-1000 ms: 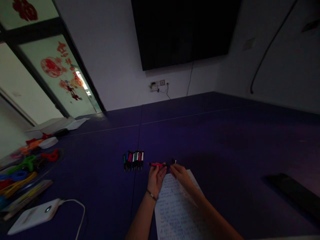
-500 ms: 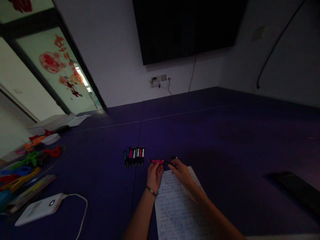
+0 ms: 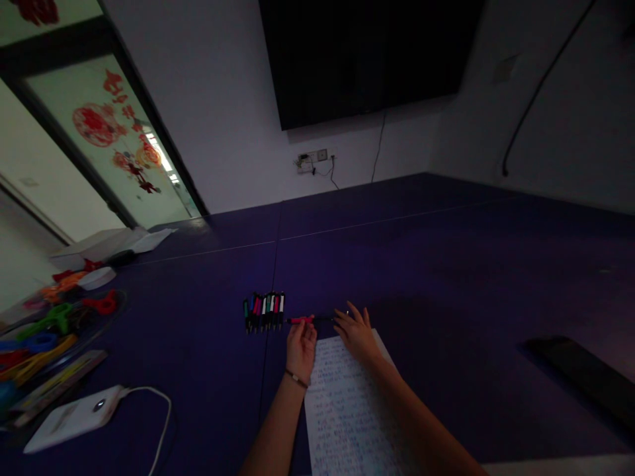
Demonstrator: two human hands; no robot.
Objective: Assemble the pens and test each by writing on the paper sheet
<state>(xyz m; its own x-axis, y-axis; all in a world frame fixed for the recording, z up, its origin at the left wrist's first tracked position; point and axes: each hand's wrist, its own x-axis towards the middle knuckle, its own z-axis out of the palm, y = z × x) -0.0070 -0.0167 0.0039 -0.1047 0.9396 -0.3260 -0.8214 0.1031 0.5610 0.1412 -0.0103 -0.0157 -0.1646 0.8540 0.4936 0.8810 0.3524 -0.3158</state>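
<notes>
My left hand [image 3: 300, 347] pinches the pink barrel of a pink-and-black pen [image 3: 300, 320], which lies level, its dark end pointing right. At that dark end is my right hand [image 3: 356, 332], fingers stretched and apart; whether a fingertip touches the pen I cannot tell. A small shiny bit shows by the right fingers, too small to name. Left of my hands, several pens [image 3: 264, 312] with green, pink, purple and white barrels lie side by side in a row. Beneath my right wrist and forearm is a sheet of paper [image 3: 342, 410] covered in handwriting.
On the purple table [image 3: 208, 317], a white power bank [image 3: 74, 418] with a cable lies at the left. Colourful scissors [image 3: 54, 320] are heaped behind it. A dark phone-like slab [image 3: 580, 370] lies at the right. A black screen [image 3: 372, 59] hangs on the wall.
My left hand has moved slightly left with the pen. The right fingers, bent at the pen's dark end before, have spread apart. The row of pens looks the same.
</notes>
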